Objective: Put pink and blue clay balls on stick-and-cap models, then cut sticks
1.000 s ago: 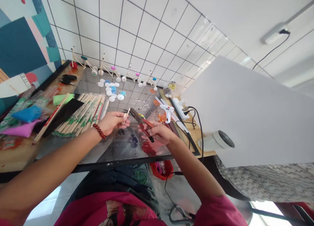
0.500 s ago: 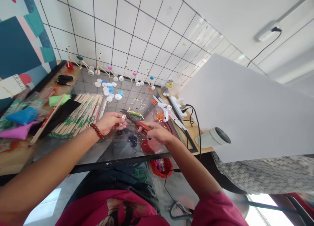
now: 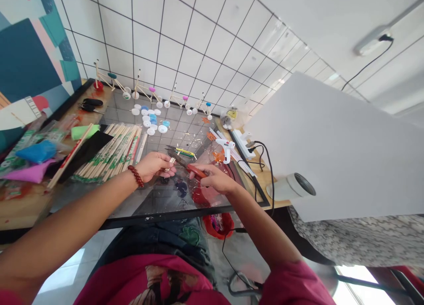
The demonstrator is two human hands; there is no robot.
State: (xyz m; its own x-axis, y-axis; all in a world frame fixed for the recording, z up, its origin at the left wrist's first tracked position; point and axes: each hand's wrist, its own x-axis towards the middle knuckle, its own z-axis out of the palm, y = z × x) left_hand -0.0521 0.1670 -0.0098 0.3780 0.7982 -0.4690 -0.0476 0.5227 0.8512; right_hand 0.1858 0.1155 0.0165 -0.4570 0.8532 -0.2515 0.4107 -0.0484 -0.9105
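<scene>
My left hand (image 3: 157, 165) pinches a few short pale wooden sticks (image 3: 172, 160), their ends pointing up and to the right. My right hand (image 3: 213, 178) is wrapped round the red handles of a pair of pliers (image 3: 196, 170). The dark jaws reach left, just beside the ends of the sticks; whether they touch cannot be made out. Just beyond the jaws lies a yellow-and-green utility knife (image 3: 185, 152). Left of my left hand are many paper-wrapped chopsticks (image 3: 112, 151). White and blue bottle caps (image 3: 150, 119) lie farther back on the glass-like tabletop.
Several small stick-and-cap models (image 3: 147, 93) stand along the tiled wall. To the right are a white glue gun (image 3: 225, 149), a power strip (image 3: 243, 141) with cables, and a white cylinder (image 3: 291, 186). Blue clay bags (image 3: 38, 151) lie left. A red basket (image 3: 218, 225) sits below the table edge.
The view has shifted slightly, so everything appears a little displaced. My left hand still holds the sticks and my right hand the pliers, in nearly the same pose.
</scene>
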